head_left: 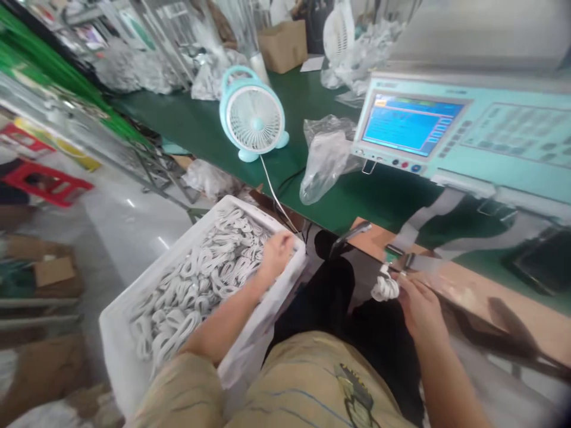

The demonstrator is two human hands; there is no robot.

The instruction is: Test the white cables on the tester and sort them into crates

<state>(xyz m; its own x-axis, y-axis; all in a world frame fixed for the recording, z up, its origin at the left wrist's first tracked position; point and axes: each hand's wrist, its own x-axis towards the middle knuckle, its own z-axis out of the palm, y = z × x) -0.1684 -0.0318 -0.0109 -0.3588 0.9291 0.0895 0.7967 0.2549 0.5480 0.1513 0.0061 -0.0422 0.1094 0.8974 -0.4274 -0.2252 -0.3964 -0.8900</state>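
Observation:
Coiled white cables (214, 255) fill a white plastic bin (129, 303) to the left of my legs. Over the bin's right end is my left hand (277, 254), its fingers curled; what they hold, if anything, is hidden. My right hand (419, 297) pinches a connector end of a bundled white cable (384, 288) at the edge of a wooden board (468, 285). Beside that bundle, a small green fixture (391, 254) sits at the end of grey ribbon cables (428, 217), which run up to a light-blue tester (495, 131) with a lit screen.
A light-blue fan (255, 119) stands on the green table (196, 122), its cord hanging over the edge near the bin. Plastic bags (328, 154) lie beside the tester. A cardboard box (283, 46) is farther back. Red stools (47, 183) are at the far left.

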